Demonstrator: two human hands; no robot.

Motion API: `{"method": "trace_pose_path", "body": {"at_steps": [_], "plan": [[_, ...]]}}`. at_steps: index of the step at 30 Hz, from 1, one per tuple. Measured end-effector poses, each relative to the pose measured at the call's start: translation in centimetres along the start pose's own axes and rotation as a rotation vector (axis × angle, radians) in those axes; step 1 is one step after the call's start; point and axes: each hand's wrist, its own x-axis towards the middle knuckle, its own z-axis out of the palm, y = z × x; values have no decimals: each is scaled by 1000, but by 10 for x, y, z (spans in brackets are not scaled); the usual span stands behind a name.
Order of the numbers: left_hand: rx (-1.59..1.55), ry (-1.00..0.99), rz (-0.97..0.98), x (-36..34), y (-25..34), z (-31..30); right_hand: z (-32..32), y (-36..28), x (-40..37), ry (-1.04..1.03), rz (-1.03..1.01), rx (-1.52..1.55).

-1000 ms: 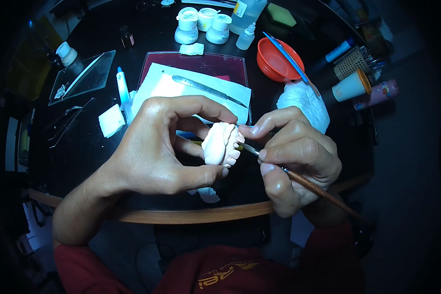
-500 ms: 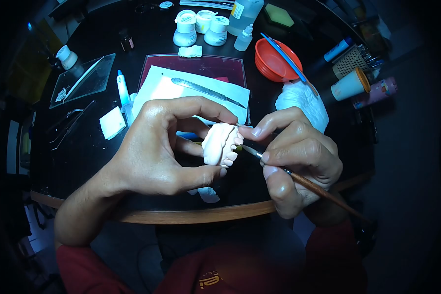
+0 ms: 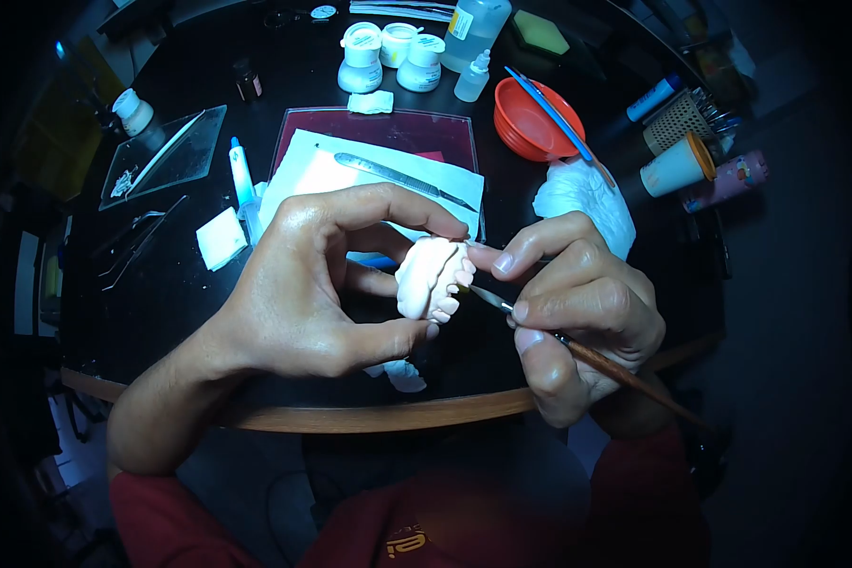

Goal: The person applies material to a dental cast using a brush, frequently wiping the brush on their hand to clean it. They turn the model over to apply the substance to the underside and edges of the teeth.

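My left hand (image 3: 298, 293) grips a pale dental model (image 3: 428, 281) between thumb and fingers, its row of teeth turned to the right. A thin brush (image 3: 608, 365) with a brown wooden handle is pinched in my right hand (image 3: 592, 312). Its pale tip lies right at the teeth, beside a small yellowish spot on the model. My right index finger reaches to the model's upper edge, close to my left fingertips. Behind the hands, a scalpel (image 3: 388, 174) rests on a white paper sheet (image 3: 303, 156).
A red bowl (image 3: 525, 123) with a blue-handled tool (image 3: 549, 109) across it stands at the back right, above a crumpled white tissue (image 3: 592, 204). White jars (image 3: 360, 71) and bottles line the back. At left are a glass plate (image 3: 189, 156), tweezers (image 3: 137, 241) and a syringe (image 3: 239, 175).
The model and both hands have shifted very slightly to the right in view. The brush tip stays close to the teeth, and both grips are unchanged.
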Motion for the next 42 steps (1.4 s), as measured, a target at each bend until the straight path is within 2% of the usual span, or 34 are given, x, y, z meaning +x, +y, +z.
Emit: {"method": "trace_pose_path", "body": {"at_steps": [5,20,42], "plan": [[4,-11,65,0,-6,0,1,-2,-1,1,1,14],[-39,-13,103,0,-10,-1,2,-4,0,-22,-12,-33],[-22,-24,102,0,-7,-1,3,-6,2,-5,-24,-9]]}}
